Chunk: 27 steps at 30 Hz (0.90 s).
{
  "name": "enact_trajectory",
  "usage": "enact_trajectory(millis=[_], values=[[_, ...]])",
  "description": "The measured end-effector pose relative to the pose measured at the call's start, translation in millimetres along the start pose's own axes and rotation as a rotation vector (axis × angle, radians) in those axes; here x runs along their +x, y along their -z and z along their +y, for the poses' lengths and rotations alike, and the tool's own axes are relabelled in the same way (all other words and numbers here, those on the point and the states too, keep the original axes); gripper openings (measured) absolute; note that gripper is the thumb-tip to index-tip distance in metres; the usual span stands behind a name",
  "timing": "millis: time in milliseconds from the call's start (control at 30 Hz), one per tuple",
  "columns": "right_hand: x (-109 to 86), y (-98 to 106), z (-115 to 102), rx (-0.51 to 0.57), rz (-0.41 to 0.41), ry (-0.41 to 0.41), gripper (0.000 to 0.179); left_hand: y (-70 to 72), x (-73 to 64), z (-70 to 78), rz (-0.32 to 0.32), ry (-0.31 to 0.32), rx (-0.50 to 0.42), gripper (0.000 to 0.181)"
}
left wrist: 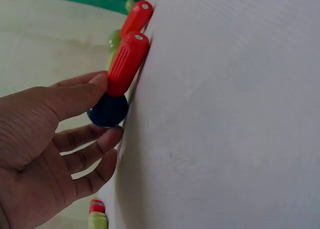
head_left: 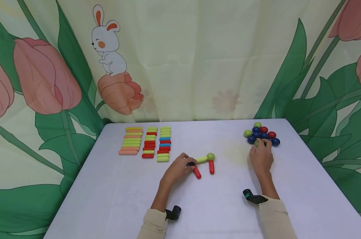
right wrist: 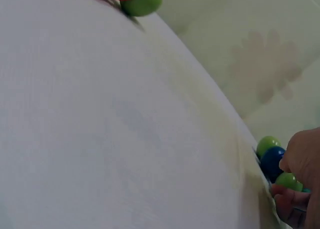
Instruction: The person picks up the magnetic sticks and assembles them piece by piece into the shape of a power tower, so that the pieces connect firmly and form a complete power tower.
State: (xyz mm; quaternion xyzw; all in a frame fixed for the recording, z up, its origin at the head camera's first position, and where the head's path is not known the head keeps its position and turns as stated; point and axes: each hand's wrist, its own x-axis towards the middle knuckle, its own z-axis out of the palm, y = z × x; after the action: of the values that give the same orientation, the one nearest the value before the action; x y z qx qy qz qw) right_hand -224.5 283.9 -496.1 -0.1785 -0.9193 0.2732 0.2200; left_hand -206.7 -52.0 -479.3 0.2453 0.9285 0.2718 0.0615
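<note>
Steady the blue ball (left wrist: 108, 112) in the pinching left hand (head_left: 179, 168); lift the green ball (right wrist: 287, 181), pinched in the right hand (head_left: 262, 155), clear of neighbouring balls (head_left: 256, 135).

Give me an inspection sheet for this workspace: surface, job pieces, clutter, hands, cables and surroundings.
Surface: white tabletop, pieces towards its far side.
Job pieces: three columns of coloured rods; a cluster of blue, red and green balls; between them, a part-built frame with two red rods, a yellow-green rod, a green corner ball and a blue corner ball.
Clutter: nothing seen.
Hands: left hand holds the blue corner ball; right hand pinches a loose green ball at the cluster.
Cables: nothing seen.
Surroundings: backdrop printed with tulips and a rabbit.
</note>
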Motion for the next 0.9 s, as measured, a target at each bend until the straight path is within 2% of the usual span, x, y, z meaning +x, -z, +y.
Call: enact_trajectory(millis=[133, 300, 433, 567, 733, 900], values=[[3.9, 5.8, 6.8, -0.066, -0.061, 0.009, 0.045, 5.1, -6.8, 0.5, -0.062, 0.034, 0.001, 0.028], [2.3, 7.4, 6.7, -0.057, -0.101, 0.047, 0.043, 6.0, -9.7, 2.7, -0.093, 0.025, 0.018, 0.027], [-7.9, 7.1, 3.7, 0.013, -0.18, 0.115, 0.043, 2.7, -10.2, 6.4, -0.073, 0.03, 0.042, 0.023], [-24.1, 3.8, -5.0, 0.103, -0.273, 0.192, 0.04, -1.4, -11.5, 7.7, -0.026, 0.02, 0.092, 0.024], [-44.9, 0.4, -22.6, 0.254, -0.458, 0.232, 0.039, -6.0, -11.3, 8.5, 0.056, 0.001, 0.098, 0.024], [-62.5, -3.4, -38.8, 0.417, -0.669, 0.277, 0.041, -9.8, -10.3, 12.0, 0.102, 0.038, 0.07, 0.023]])
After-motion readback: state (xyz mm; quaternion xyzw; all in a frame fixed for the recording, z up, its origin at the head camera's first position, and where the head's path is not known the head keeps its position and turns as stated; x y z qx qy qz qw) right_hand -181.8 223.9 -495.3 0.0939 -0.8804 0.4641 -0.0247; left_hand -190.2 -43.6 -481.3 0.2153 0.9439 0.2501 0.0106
